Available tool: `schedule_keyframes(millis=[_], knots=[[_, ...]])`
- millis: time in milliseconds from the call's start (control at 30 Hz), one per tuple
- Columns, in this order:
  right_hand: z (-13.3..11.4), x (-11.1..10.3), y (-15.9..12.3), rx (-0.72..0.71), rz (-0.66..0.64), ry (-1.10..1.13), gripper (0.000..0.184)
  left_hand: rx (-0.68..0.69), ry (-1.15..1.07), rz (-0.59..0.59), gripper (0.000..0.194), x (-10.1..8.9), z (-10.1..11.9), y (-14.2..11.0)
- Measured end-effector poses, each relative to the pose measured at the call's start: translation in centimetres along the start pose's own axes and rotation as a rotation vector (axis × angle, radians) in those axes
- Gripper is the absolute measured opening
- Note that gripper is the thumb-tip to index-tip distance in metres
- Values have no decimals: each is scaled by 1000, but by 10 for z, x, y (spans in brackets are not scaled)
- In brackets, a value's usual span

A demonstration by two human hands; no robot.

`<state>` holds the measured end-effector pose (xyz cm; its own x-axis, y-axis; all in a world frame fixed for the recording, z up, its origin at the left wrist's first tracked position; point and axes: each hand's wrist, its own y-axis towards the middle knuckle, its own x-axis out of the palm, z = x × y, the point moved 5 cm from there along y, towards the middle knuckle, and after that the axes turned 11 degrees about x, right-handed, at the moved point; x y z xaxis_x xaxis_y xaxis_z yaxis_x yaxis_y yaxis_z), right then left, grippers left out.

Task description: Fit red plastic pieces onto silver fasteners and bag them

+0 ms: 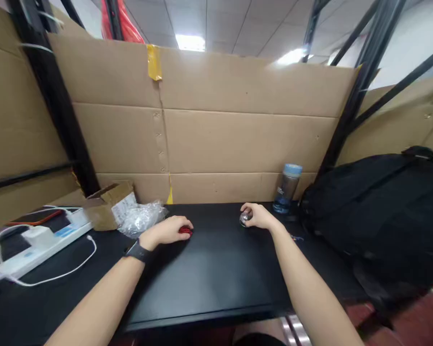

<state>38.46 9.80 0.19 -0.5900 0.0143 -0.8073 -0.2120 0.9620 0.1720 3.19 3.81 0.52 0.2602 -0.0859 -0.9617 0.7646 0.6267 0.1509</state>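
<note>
My left hand point(168, 229), with a dark watch on its wrist, is closed around a small bundle of red cord point(185, 231) at the left middle of the black table point(209, 269). Its fingers curl over the bundle, so only part shows. Over to the right, my right hand point(257, 215) grips a small round, clear and silvery object point(244, 219) between thumb and fingers, low over the tabletop or on it. What kind of object this is, I cannot make out.
Crumpled clear plastic wrap point(140, 218) and an opened cardboard box point(108, 204) lie left, beside a white power strip point(45, 247) with cables. A blue-lidded water bottle point(287, 188) and a black backpack point(378, 211) stand right. A cardboard wall point(245, 144) closes the back.
</note>
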Motion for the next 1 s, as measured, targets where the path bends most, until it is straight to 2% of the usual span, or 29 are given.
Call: schedule_keyframes(millis=[1000], knots=[[-4, -4, -1, 49, -51, 51, 45, 9, -2, -1, 33, 0, -2, 1]])
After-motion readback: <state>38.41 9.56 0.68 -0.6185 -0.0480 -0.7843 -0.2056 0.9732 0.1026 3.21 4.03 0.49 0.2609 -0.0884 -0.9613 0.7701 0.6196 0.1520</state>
